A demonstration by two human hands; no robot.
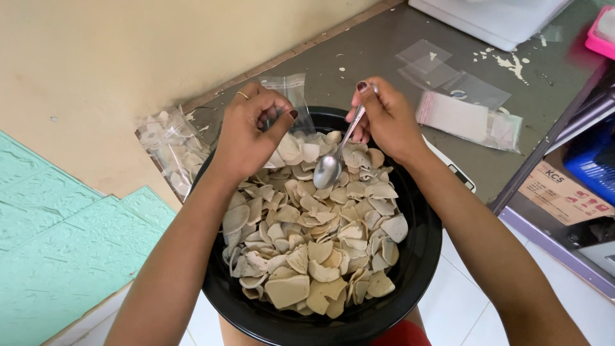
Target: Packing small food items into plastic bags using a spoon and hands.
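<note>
So a fair bit was cut off or hard to read here: the bowl ran off the bottom edge of the frame, both forearms left the frame at the lower corners, and the white box at the top right was chopped by the upper edge, same for the pink thing in the far top right corner. The bag in the left hand was clear plastic and mostly behind the fingers, so I couldn't tell whether its mouth was open or whether anything was in it yet. Grip-wise, the left hand was pinched narrow around the bag, thumb and fingers closed on it, up at the top center just over the far rim of the bowl. The right hand was closed around the handle of a spoon, held near the top of the handle with the fingertips, and the spoon's scoop hung down touching the chips in the upper middle of the pile. The scoop looked empty but glare made it hard to be sure. The chips were pale, flat and curled, filling the black bowl. A filled bag lay at the left against the wall, just beside the bowl, and empty bags lay on the grey counter at upper right.
</note>
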